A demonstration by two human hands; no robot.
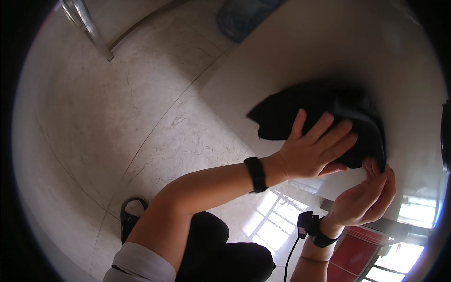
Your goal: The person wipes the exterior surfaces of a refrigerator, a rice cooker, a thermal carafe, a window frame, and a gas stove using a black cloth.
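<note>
A piece of black cloth (282, 116) lies loosely folded on a smooth white surface (253, 81) on the right side of the head view. My left hand (317, 148) rests on the cloth, back upward and fingers spread, with the thumb near its lower edge. At the cloth's lower right corner, the bent fingers of my right hand (363, 197) pinch the edge. Both wrists wear black bands; a small device with a cable (306, 224) is fixed to the right one. Part of the cloth is hidden under my left hand.
Below is a light marbled tile floor (158, 105) with window reflections. A metal leg (90, 31) stands at top left, and a blue translucent container (236, 21) sits beyond the white surface. A red panel (352, 252) shows at lower right. My dark-clothed knees (225, 246) are below.
</note>
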